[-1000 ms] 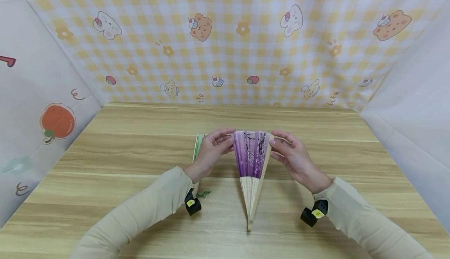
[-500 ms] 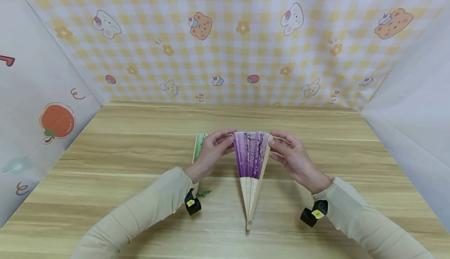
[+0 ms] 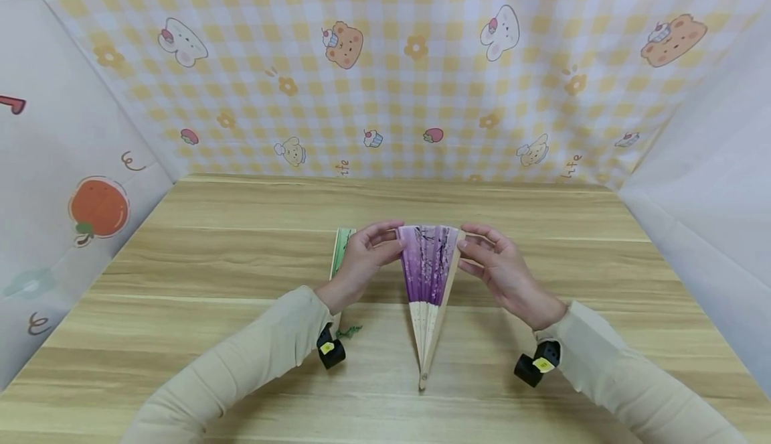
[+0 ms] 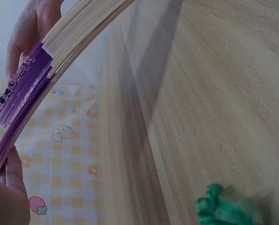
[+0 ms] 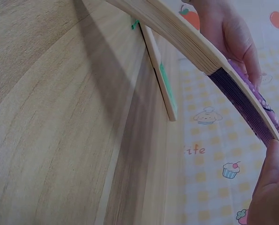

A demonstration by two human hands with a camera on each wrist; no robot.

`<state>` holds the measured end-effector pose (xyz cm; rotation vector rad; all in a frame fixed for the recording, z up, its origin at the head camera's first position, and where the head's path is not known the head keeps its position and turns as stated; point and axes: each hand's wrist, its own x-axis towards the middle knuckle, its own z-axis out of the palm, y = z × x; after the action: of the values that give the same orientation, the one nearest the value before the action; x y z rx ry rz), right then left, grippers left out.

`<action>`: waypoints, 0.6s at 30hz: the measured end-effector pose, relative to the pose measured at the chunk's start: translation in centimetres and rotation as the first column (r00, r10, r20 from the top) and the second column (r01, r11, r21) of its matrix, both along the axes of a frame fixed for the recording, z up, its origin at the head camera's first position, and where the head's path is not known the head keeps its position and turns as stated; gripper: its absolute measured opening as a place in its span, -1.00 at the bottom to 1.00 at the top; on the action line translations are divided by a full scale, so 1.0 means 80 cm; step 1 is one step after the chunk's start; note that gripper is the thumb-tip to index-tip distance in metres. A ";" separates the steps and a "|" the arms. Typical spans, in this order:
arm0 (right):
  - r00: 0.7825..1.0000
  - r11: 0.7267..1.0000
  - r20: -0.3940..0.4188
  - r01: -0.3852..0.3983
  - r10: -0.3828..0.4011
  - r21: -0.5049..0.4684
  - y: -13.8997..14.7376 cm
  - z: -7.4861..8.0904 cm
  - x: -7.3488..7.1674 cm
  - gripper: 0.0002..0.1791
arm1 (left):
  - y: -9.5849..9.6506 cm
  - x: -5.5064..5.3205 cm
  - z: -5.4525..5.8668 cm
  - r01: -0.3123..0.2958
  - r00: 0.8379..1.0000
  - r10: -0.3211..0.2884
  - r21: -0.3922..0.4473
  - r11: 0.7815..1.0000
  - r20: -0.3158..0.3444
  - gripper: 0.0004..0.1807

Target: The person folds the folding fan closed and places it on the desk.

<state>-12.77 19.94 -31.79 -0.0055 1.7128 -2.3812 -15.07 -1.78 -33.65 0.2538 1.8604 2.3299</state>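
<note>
A purple folding fan [image 3: 429, 263] with a blossom print and pale wooden ribs is partly spread, its pivot end toward me. My left hand [image 3: 364, 256] pinches its left outer edge between thumb and fingers. On the other side, my right hand [image 3: 502, 270] pinches the right guard stick near the top. Both wrist views show the fan raised off the wood, its ribs stacked closely. Beside my left hand lies a green folding fan [image 3: 340, 250], folded, partly hidden by that hand and wrist. Its green tassel [image 4: 223, 206] shows in the left wrist view.
The wooden table [image 3: 241, 230] ends at a yellow checked cloth [image 3: 385, 82] hanging behind it. White cloth panels stand at left [image 3: 60, 129] and right [image 3: 705, 163]. A black camera sits on each wrist.
The fan's pivot end has shifted slightly left and away from me. My right hand has edged left with the guard stick, and the fan is a little narrower. The left hand stays nearly still.
</note>
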 end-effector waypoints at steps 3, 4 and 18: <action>1.000 1.000 0.006 0.002 -0.002 0.009 -0.001 0.001 0.000 -0.71 | 0.000 0.000 0.000 -0.005 1.000 0.005 -0.005 1.000 0.002 -0.60; 1.000 1.000 0.009 0.003 -0.003 0.010 -0.001 0.001 0.000 -0.71 | 0.000 0.000 0.000 -0.007 1.000 0.007 -0.006 1.000 0.004 -0.61; 1.000 1.000 0.006 -0.012 0.012 0.001 -0.006 0.007 0.003 -0.76 | -0.002 0.002 0.002 0.011 1.000 -0.012 -0.037 0.999 -0.018 -0.62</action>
<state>-12.53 19.42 -31.24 -0.0078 1.7062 -2.3698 -14.94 -1.95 -33.53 0.2812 1.9026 2.2915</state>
